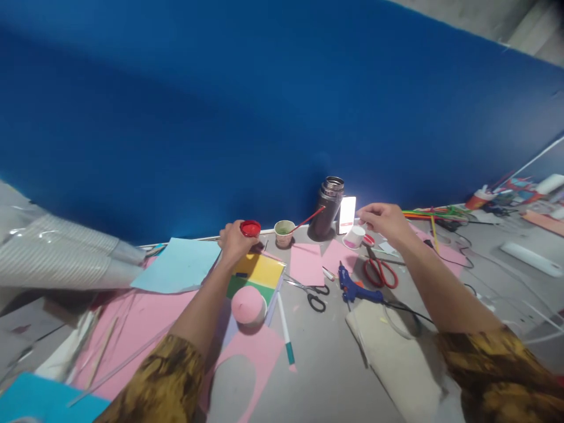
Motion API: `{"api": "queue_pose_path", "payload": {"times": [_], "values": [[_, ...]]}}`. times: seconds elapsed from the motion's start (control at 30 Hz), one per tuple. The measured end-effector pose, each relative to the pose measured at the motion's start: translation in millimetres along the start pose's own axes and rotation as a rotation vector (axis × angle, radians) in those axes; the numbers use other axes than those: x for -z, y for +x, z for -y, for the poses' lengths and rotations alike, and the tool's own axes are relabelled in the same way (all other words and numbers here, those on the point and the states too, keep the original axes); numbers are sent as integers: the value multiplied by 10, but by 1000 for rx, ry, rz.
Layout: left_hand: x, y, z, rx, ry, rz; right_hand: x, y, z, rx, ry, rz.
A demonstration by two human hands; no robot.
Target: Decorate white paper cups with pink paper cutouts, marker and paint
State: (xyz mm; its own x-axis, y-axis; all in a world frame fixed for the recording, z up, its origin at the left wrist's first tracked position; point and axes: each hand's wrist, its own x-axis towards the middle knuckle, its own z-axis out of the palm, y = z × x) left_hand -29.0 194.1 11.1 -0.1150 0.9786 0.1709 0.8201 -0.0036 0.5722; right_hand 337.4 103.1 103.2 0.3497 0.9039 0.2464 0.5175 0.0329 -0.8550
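1. A blue wall (264,117) backs the grey table (330,364); I see craft supplies spread across the table.
2. Pink paper sheets (132,329) and a light blue sheet (178,264) lie to the left, beside a stack of coloured paper (258,273).
3. A dark metal flask (328,205) stands upright at the wall, with a lit phone (346,214) just beside it.
4. A blue glue gun (352,289), red-handled scissors (381,273) and black-handled scissors (308,291) lie between my two arms.
5. A pink dome (248,304) sits on a cup near the left forearm.
6. A paper cup (284,232) near the wall holds a red-handled brush (308,219), tilted.
7. The left hand (233,242) has its fingers closed around a small red paint pot (250,228), held at the table's far edge, just beside the coloured stack. I judge the pot light, rigid and smooth, likely to spill if tipped; best gripped around its side wall, kept upright.
8. The right hand (383,220) hovers over a small tipped white cup (353,237), fingers bent at its rim; I cannot tell whether they grip it. The cup looks thin, light and easily crushed.
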Motion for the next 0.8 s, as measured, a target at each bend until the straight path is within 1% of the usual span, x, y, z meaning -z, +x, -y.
{"api": "queue_pose_path", "payload": {"times": [0.1,0.2,0.27,0.4,0.47,0.53,0.6,0.7,0.8], "values": [[-56,79,1,-3,72,25,-20,-8,-38,-43,65,32],[-113,135,-5,-15,105,65,-129,-46,-32,-45,67,98],[-154,164,-5,-17,125,86,-226,-68,-24,-65,110,154],[-231,207,-1,-14,185,140,-500,-121,-37,-151,281,302],[-264,208,2,-14,207,149,-680,-168,-42,-187,342,384],[-294,185,7,-22,223,157,-871,-219,-27,-200,370,432],[-315,145,16,-35,239,165,-1052,-258,7,-173,347,432],[-292,111,34,-51,249,169,-1273,-265,70,-71,198,377],[-128,165,36,-84,230,165,-1407,-222,110,0,133,298]]}}
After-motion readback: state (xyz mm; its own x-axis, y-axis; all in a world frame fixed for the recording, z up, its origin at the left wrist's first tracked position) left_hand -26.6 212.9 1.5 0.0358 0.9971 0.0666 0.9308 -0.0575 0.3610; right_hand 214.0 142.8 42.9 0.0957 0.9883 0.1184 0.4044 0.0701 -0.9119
